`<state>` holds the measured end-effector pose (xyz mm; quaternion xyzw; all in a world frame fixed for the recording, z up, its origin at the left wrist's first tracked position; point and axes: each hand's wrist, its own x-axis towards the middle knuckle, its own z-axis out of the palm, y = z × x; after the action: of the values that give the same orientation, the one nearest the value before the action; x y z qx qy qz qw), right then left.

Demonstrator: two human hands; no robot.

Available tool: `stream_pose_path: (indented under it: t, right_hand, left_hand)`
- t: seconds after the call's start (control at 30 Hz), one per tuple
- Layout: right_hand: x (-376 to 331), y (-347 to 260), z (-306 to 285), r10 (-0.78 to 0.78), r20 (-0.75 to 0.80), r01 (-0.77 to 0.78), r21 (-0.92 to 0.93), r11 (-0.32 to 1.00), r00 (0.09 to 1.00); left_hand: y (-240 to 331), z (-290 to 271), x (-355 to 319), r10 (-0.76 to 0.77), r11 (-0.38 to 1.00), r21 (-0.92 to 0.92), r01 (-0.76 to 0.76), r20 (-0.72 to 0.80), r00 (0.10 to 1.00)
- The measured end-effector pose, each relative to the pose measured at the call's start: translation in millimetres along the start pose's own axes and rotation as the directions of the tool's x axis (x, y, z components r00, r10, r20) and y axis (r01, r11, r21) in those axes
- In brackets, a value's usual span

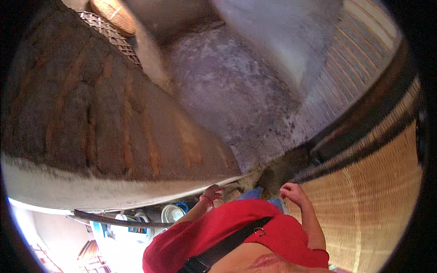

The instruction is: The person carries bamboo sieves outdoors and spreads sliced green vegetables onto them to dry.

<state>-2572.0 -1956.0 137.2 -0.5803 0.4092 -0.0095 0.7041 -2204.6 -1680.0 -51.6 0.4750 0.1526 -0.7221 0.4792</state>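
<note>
My left hand hangs beside my left hip, close to the lower edge of the dark brown wall. Its fingers are loosely apart, and I see nothing in them. A reddish band circles that wrist. On the other side of my body, my right hand is held with the fingers curled in and nothing visible between them. It is nearest to the large woven straw mat on the right, apart from it.
The brown-streaked wall with a pale lower band fills the left. Ahead lies a worn grey floor. A ribbed surface rises at the far right. Woven baskets sit far left. Basins stand behind my left arm.
</note>
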Motion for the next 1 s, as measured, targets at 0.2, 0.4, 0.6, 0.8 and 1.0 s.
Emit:
stream_pose_path:
  t: [0.2, 0.4, 0.6, 0.8, 1.0]
  right_hand:
    - [91, -96, -16, -0.087, 0.153, 0.105, -0.109, 0.989, 0.984]
    - [172, -178, -27, -0.070, 0.435, 0.239, -0.347, 0.907, 0.898]
    - [250, -238, -19, -0.010, 0.617, 0.349, -0.433, 0.831, 0.787]
    - [362, -275, -42, 0.098, 0.695, 0.307, -0.433, 0.847, 0.712]
    - [479, -330, -126, 0.090, 0.586, 0.206, -0.420, 0.884, 0.805]
  left_hand:
    - [-17, 24, -34, 0.403, 0.912, 0.048, -0.407, 0.081, 0.912]
    - [-24, 10, 3, 0.326, 0.726, 0.687, -0.025, -0.312, 0.892]
    - [-24, 38, 27, 0.365, 0.744, 0.668, 0.016, -0.426, 0.828]
    - [0, 81, 65, 0.299, 0.790, 0.603, 0.105, -0.530, 0.793]
    - [96, 152, 101, 0.270, 0.835, 0.532, 0.143, -0.621, 0.735]
